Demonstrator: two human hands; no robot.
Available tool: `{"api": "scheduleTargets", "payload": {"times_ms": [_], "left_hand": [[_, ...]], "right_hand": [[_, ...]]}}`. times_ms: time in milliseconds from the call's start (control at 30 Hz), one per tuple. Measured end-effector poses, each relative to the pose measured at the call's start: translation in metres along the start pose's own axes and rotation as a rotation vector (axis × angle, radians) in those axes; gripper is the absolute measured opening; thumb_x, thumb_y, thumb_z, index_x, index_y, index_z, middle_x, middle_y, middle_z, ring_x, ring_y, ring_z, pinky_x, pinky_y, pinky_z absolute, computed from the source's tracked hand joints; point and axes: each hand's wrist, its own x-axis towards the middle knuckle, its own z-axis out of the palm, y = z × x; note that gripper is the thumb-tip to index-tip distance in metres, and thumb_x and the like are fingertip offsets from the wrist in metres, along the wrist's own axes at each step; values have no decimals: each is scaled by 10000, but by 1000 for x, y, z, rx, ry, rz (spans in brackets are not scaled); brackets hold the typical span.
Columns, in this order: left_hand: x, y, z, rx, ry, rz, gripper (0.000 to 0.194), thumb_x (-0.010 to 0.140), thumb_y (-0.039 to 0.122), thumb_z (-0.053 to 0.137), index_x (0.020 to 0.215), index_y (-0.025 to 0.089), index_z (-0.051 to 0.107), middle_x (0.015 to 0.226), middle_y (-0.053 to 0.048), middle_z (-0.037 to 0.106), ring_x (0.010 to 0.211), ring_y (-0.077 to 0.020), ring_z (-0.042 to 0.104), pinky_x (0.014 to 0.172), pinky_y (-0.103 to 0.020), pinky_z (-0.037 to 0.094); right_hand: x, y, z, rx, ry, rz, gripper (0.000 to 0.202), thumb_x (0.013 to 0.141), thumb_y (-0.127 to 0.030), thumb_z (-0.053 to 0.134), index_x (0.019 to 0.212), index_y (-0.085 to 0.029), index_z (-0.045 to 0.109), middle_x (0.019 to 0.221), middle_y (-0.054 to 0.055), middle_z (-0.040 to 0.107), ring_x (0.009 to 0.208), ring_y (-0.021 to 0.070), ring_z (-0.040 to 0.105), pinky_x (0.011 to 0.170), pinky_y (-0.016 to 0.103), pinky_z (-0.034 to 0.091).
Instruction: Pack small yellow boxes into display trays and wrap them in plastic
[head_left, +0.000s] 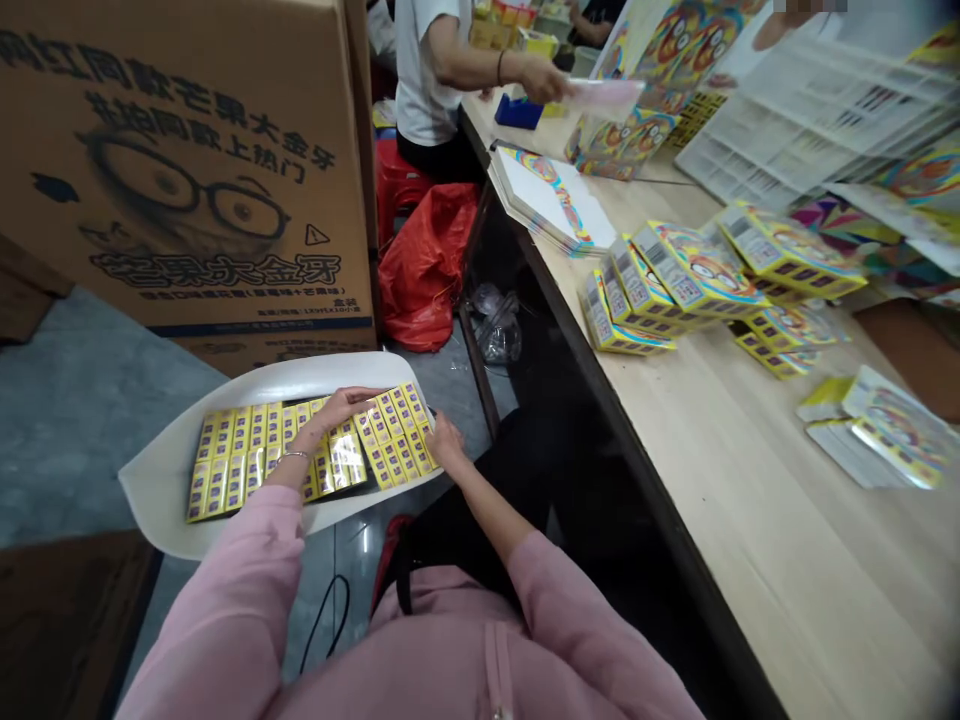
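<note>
A row of yellow printed boxes point(247, 455) stands packed in a white, pointed-oval container point(157, 510), possibly a tub or an open bag. At its right end, a tilted group of the same yellow boxes point(397, 440) sits between my two hands. My left hand point(349, 405) reaches across the row and holds this group at its upper left, fingers extended along the far edge. Closed around the group's right end is my right hand point(448, 440); its fingertips are partly hidden behind the boxes.
A large cardboard carton point(225, 180) stands behind the container. On the wooden table point(750, 480) at right lie stacked yellow boxes point(690, 270), flat printed cartons point(555, 200) and white plastic racks point(787, 120). A red bag point(427, 270) rests on the floor. A co-worker's hand point(544, 78) holds a pale sheet.
</note>
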Motion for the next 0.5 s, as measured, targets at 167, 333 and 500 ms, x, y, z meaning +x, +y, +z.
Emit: {"api": "scheduleTargets", "payload": {"times_ms": [167,333,500], "left_hand": [[-11,2,2,167,87,29,697,740,650,706,1257,183,681,1292,-109,679,1184,-321,627,1054,-437,474],[-33,5,-3,278,109,48,655,791,646,654,1242,173,690,1249,-110,702,1107,-306,661,1001,-431,511],[-40,12,-10,366,87,60,680,804,694,590,1229,173,689,1266,-107,693,1136,-296,646,1014,-426,500]], "right_hand": [[20,1,-9,1,48,-4,268,967,-223,486,1038,-161,738,1074,142,740,1023,239,697,794,271,492],[3,12,-21,-2,203,32,359,1027,-268,382,1081,-166,723,1142,151,714,1029,232,684,777,267,472],[-13,10,-24,9,279,10,345,1031,-257,376,1055,-177,711,1133,110,708,1030,219,668,764,256,448]]}}
